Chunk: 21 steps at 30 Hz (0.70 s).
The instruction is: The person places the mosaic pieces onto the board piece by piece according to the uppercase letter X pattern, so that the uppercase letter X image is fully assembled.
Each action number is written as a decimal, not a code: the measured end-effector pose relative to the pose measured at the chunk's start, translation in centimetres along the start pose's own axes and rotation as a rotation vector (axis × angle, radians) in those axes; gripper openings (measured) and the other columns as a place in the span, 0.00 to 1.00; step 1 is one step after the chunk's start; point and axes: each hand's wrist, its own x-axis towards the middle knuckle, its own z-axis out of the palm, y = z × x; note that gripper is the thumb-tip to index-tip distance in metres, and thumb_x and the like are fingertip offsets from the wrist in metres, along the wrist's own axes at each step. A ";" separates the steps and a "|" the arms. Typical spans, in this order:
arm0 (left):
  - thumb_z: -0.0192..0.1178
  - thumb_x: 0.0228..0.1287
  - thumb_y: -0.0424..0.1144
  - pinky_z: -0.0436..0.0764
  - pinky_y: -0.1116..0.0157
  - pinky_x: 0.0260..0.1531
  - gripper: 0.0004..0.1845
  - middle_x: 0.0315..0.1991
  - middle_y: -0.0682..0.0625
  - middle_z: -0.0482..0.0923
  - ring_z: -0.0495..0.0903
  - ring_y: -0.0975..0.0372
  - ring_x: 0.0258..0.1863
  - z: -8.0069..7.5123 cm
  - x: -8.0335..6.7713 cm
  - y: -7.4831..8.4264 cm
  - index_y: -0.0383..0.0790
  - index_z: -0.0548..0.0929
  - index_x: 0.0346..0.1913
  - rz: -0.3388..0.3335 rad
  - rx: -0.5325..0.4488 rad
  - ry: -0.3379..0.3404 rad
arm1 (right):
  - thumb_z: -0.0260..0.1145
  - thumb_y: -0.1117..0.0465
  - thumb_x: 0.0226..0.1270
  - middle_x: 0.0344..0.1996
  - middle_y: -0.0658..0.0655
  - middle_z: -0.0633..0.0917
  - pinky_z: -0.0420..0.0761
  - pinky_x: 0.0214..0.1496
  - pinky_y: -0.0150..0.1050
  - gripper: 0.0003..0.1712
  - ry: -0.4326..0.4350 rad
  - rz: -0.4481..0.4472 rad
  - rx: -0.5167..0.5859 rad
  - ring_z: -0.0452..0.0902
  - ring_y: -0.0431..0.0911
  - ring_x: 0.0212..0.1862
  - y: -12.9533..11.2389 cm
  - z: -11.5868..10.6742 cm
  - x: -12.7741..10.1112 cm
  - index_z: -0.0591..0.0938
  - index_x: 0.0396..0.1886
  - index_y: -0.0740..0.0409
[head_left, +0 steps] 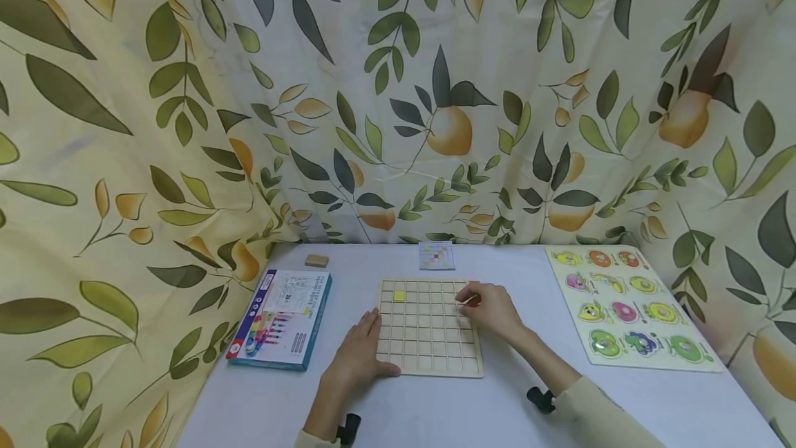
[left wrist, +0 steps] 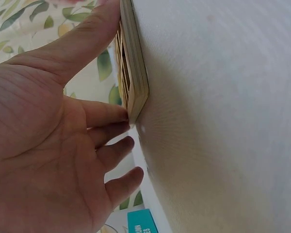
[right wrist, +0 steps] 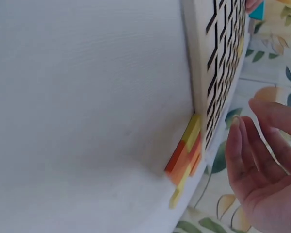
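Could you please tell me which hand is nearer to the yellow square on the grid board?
Left: the left hand is at the left edge of the grid board, left of the yellow square. The right hand is farther, at the board's right side.

Nook w/ curtain, wht tbl

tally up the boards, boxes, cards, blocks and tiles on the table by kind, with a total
Boards: 2 (grid board, fruit board)
Boxes: 1 (flat box)
Cards: 1 (patterned card)
Blocks: 1 (tan block)
Tiles in the grid: 1 (yellow tile)
Total: 6, leaving out the loose coloured pieces, which overlap too much to count.
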 end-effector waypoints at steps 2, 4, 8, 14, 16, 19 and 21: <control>0.74 0.38 0.64 0.52 0.49 0.74 0.66 0.78 0.42 0.48 0.46 0.50 0.77 0.1 0.0 -0.1 0.33 0.54 0.76 0.001 0.007 -0.003 | 0.74 0.68 0.53 0.31 0.52 0.88 0.80 0.36 0.39 0.10 -0.001 -0.004 -0.024 0.82 0.42 0.33 0.4 -0.3 -0.5 0.87 0.37 0.58; 0.74 0.38 0.64 0.52 0.49 0.74 0.66 0.78 0.42 0.48 0.47 0.49 0.77 0.2 0.1 -0.1 0.32 0.54 0.75 0.003 0.013 -0.004 | 0.74 0.68 0.52 0.30 0.50 0.87 0.80 0.36 0.37 0.10 -0.002 -0.003 -0.057 0.81 0.41 0.32 0.9 -0.6 -1.0 0.87 0.36 0.57; 0.73 0.38 0.65 0.52 0.49 0.74 0.66 0.78 0.42 0.48 0.46 0.50 0.77 0.2 0.1 -0.1 0.32 0.54 0.76 0.006 0.018 -0.009 | 0.74 0.68 0.51 0.29 0.47 0.86 0.80 0.37 0.38 0.10 0.004 -0.006 -0.126 0.80 0.40 0.33 1.9 -0.9 -1.7 0.87 0.35 0.55; 0.75 0.38 0.64 0.53 0.50 0.74 0.66 0.78 0.43 0.49 0.47 0.50 0.77 0.1 0.2 -0.2 0.33 0.54 0.76 0.004 0.013 0.001 | 0.74 0.68 0.50 0.32 0.49 0.86 0.81 0.45 0.45 0.12 -0.021 0.024 -0.188 0.80 0.44 0.37 2.7 -1.2 -2.5 0.87 0.36 0.54; 0.75 0.37 0.63 0.53 0.49 0.74 0.66 0.78 0.43 0.49 0.47 0.50 0.77 0.1 0.2 -0.2 0.32 0.54 0.75 0.003 0.007 0.000 | 0.74 0.69 0.50 0.34 0.51 0.87 0.81 0.46 0.47 0.12 -0.024 0.036 -0.216 0.79 0.45 0.39 2.9 -1.3 -2.8 0.88 0.37 0.55; 0.75 0.37 0.63 0.53 0.49 0.74 0.66 0.78 0.42 0.49 0.47 0.50 0.77 0.2 0.1 -0.2 0.32 0.54 0.75 0.006 0.004 0.001 | 0.73 0.69 0.50 0.35 0.51 0.87 0.81 0.46 0.48 0.12 -0.011 0.037 -0.260 0.79 0.46 0.39 3.1 -1.3 -3.0 0.88 0.37 0.55; 0.75 0.37 0.64 0.53 0.49 0.74 0.66 0.78 0.42 0.49 0.46 0.50 0.77 0.2 0.1 -0.2 0.32 0.54 0.75 0.009 0.008 0.002 | 0.73 0.69 0.50 0.35 0.51 0.87 0.81 0.46 0.49 0.12 0.004 0.026 -0.281 0.79 0.46 0.39 3.2 -1.3 -3.0 0.88 0.36 0.55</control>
